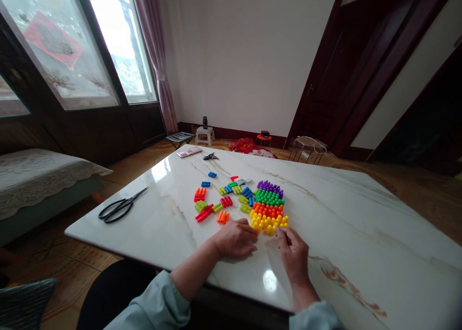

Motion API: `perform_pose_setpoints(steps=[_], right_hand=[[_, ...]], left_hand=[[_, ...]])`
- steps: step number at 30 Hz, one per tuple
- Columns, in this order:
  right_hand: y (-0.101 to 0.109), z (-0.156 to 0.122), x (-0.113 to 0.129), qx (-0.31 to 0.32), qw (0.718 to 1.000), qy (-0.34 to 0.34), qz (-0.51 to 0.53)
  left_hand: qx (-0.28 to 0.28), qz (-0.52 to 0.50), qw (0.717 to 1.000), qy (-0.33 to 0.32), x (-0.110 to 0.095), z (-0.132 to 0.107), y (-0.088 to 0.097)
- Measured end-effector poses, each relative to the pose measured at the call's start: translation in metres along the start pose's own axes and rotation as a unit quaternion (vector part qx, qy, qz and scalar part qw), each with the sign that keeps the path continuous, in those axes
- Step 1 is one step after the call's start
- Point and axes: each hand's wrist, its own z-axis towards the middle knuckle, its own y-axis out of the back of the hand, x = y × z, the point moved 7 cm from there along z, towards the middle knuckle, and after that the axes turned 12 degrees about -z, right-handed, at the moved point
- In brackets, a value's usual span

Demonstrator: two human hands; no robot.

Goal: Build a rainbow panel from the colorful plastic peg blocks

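Observation:
On the marbled table, rows of small round-headed plastic pegs stand side by side: yellow pegs (265, 222) nearest me, then orange pegs (267, 209), green pegs (269, 198) and purple pegs (270, 188) farthest away. My left hand (236, 238) rests on the tabletop at the near left of the yellow row, fingers apart and their tips by the pegs. At the row's near right, my right hand (294, 250) is closed in a pinch; whatever lies between thumb and forefinger is hidden. Left of the rows lie loose coloured pieces, including orange pieces (223, 217) and red pieces (204, 213).
Black-handled scissors (121, 208) lie at the left of the table (346, 224). Toward the far edge are a phone (189, 152) and a small dark tool (210, 157). Beyond stand a white stool (205, 135) and a round stool (309, 142).

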Motion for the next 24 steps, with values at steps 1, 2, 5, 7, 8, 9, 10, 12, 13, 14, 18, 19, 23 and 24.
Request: perform_pose_setpoints(steps=[1, 2, 5, 7, 8, 9, 10, 12, 13, 14, 18, 19, 23, 24], right_hand=[[0.000, 0.000, 0.000, 0.000, 1.000, 0.000, 0.000], [0.000, 0.000, 0.001, 0.001, 1.000, 0.000, 0.000], [0.000, 0.001, 0.002, 0.002, 1.000, -0.001, -0.003], [0.000, 0.001, 0.002, 0.002, 1.000, -0.001, -0.005], [0.000, 0.000, 0.002, 0.002, 1.000, -0.002, -0.006], [0.000, 0.000, 0.001, 0.002, 1.000, -0.002, -0.006], [0.000, 0.000, 0.001, 0.003, 1.000, -0.002, -0.007], [-0.001, -0.001, -0.001, 0.004, 1.000, -0.004, -0.008], [-0.001, -0.001, -0.002, 0.005, 1.000, -0.005, -0.009], [-0.001, -0.001, -0.002, 0.004, 1.000, -0.005, -0.009], [0.000, 0.000, 0.000, 0.004, 1.000, -0.001, -0.009], [0.000, 0.001, 0.001, 0.005, 1.000, 0.001, -0.009], [0.001, 0.003, 0.003, 0.002, 1.000, 0.014, -0.014], [0.000, 0.003, 0.003, 0.003, 1.000, 0.016, -0.015]], left_hand=[[0.012, -0.009, 1.000, -0.008, -0.001, 0.000, -0.002], [0.022, -0.017, 1.000, -0.015, -0.002, 0.000, -0.003], [0.027, -0.030, 0.999, -0.017, -0.001, 0.000, -0.004], [0.021, -0.036, 0.999, -0.009, 0.000, -0.001, -0.003], [0.020, -0.038, 0.999, -0.007, 0.001, -0.001, -0.003], [0.019, -0.039, 0.999, -0.006, 0.001, -0.001, -0.003], [0.018, -0.038, 0.999, -0.006, 0.002, -0.002, -0.003], [0.017, -0.037, 0.999, -0.009, 0.003, -0.002, -0.003], [0.015, -0.034, 0.999, -0.009, 0.003, -0.003, -0.003], [0.009, -0.027, 1.000, -0.006, 0.004, -0.003, -0.003], [-0.082, 0.046, 0.994, 0.050, 0.013, -0.008, 0.010], [-0.119, 0.069, 0.988, 0.073, 0.015, -0.010, 0.017], [-0.251, 0.144, 0.941, 0.173, 0.028, -0.032, 0.056], [-0.277, 0.165, 0.924, 0.208, 0.032, -0.040, 0.068]])
